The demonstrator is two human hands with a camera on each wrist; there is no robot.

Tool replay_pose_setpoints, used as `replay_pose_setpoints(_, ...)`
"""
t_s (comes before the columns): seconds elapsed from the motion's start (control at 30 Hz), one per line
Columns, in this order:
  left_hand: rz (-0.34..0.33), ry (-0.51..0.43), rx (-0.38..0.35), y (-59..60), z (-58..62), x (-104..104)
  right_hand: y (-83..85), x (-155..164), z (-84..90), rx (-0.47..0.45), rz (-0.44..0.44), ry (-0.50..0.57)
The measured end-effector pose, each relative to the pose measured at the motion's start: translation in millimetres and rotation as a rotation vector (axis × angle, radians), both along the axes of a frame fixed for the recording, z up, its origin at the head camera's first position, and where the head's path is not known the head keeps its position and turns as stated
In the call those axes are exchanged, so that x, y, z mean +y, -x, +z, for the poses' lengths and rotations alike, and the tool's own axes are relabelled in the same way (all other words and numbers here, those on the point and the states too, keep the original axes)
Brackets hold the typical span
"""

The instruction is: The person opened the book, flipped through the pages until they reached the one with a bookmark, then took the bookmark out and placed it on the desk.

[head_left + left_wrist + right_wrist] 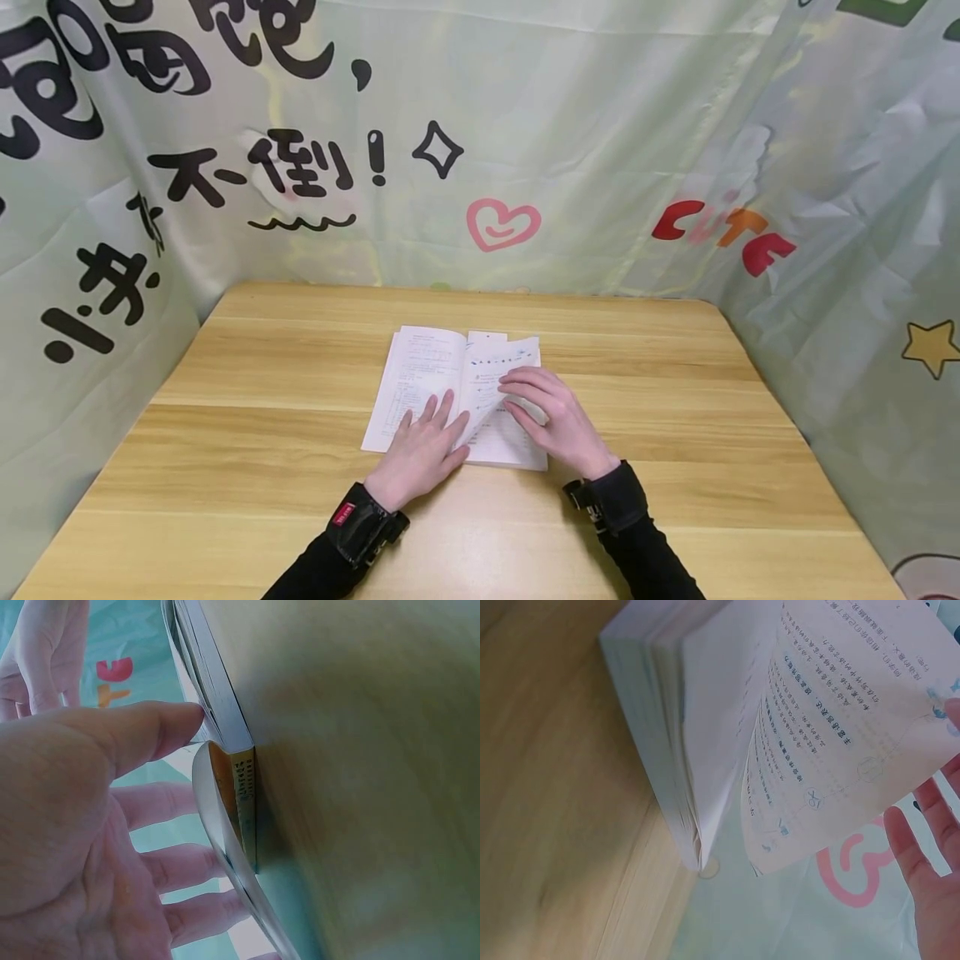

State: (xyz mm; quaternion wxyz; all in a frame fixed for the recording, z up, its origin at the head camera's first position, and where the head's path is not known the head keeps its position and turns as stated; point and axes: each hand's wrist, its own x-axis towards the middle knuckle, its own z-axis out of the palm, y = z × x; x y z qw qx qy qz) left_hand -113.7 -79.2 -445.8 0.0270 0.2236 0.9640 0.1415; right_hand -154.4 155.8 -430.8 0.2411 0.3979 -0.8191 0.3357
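Observation:
An open book [427, 367] with printed pages lies on the table, its bottom edge toward me. My left hand [420, 454] rests spread on the left-hand pages. In the left wrist view its thumb [169, 727] reaches the book's lower edge beside the spine [244, 791], with the other fingers over the curved left pages. A printed page [847, 742] on the right side stands raised and bent. My right hand [558, 421] is at this page's outer edge, fingertips touching it and the thumb apart from the paper in the right wrist view.
The wooden table [675, 392] spreads around the book on all sides. Behind it and at both sides hangs a pale green cloth [600, 150] with printed lettering, a heart and a star. Both wrists wear black straps.

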Motion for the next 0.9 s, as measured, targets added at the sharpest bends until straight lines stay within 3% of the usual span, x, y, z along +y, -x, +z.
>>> replay_pose_setpoints(0.23,-0.002,0.015,0.006,-1.3,-0.8,-0.2,0.8,-1.7,-1.6,0.029,0.005,0.019)
replay_pose_setpoints(0.67,0.031,-0.007,0.016,2.6,-0.6,1.6,-0.1,-1.6,0.9,-0.042,-0.027,-0.055)
replay_pose_setpoints(0.9,0.052,-0.057,0.065,3.9,-3.2,2.3,-2.4,-6.1,-1.7,-0.082,-0.019,-0.112)
